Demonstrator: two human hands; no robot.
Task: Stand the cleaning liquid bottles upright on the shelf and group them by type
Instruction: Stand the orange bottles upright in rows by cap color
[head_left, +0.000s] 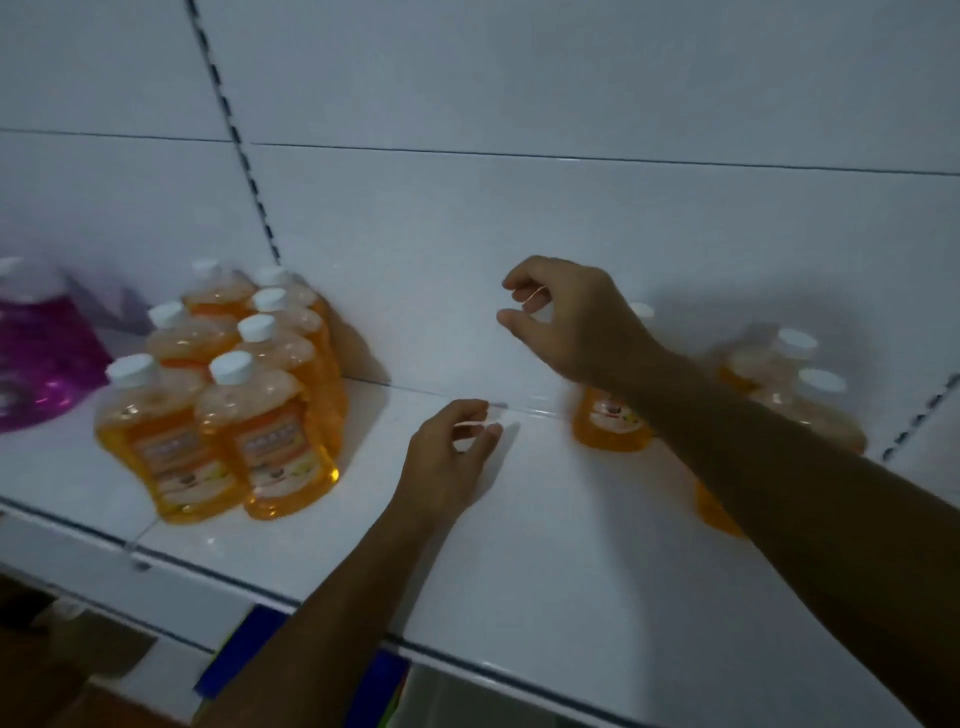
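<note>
Nearest the white shelf's (519, 545) front edge, the left hand (447, 457) hovers mid-shelf, fingers loosely curled, holding nothing. Farther back, the right hand (566, 317) hangs likewise empty above an upright orange liquid bottle (610, 423). A cluster of white-capped orange bottles (228, 405) stands toward the left end, beside a pink jug (36, 353).

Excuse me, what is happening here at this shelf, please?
A person is sorting bottles on a white shelf. A group of orange bottles stands upright at the left, beside a pink bottle. More orange bottles stand apart at the right, behind the right arm. Both hands hold nothing: the left hand is low over the shelf, the right hand is higher.
</note>
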